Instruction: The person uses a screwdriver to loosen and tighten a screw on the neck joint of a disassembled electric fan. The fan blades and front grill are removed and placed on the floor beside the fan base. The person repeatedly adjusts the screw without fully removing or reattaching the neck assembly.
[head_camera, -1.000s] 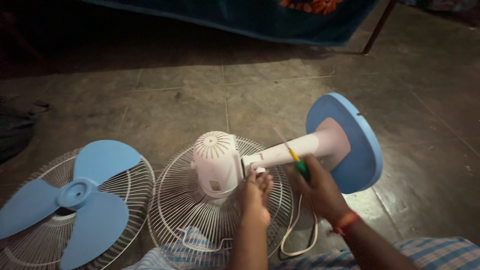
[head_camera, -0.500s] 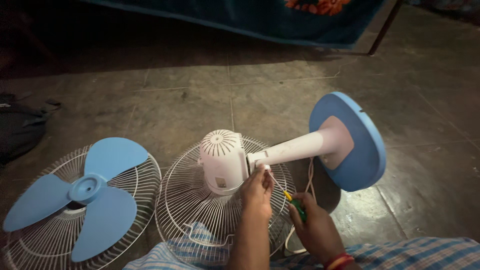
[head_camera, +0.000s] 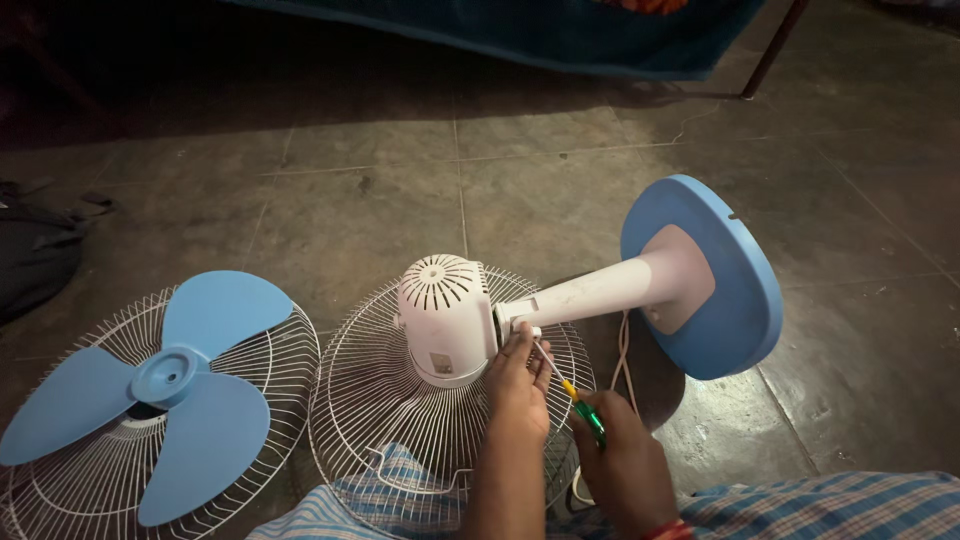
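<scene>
Lay on a grey tiled floor (head_camera: 380, 190), under a dark blue cloth (head_camera: 520, 30) along the top edge. Rested tipped over: a table fan, round blue base (head_camera: 725, 280) raised on edge at the right, white neck (head_camera: 590, 295) running left from it to the white vented motor housing (head_camera: 442, 318). Sat face down on a white wire rear grille (head_camera: 370, 420), motor housing in the middle of it. Lay just left of that, near but apart: a second wire grille (head_camera: 290, 340) with the blue three-bladed fan blade (head_camera: 160, 385) resting in it. Trailed down beside the neck: a white power cord (head_camera: 626, 360). Pressed at the joint between housing and neck: left hand (head_camera: 518, 385), fingers curled and pinching there, the thing pinched too small to make out. Closed around a screwdriver (head_camera: 570, 390) with green and yellow handle: right hand (head_camera: 620, 465), shaft angled up and left toward that same joint, tip beside the left fingertips. Showed at the bottom edge: blue checked fabric (head_camera: 820, 505).
</scene>
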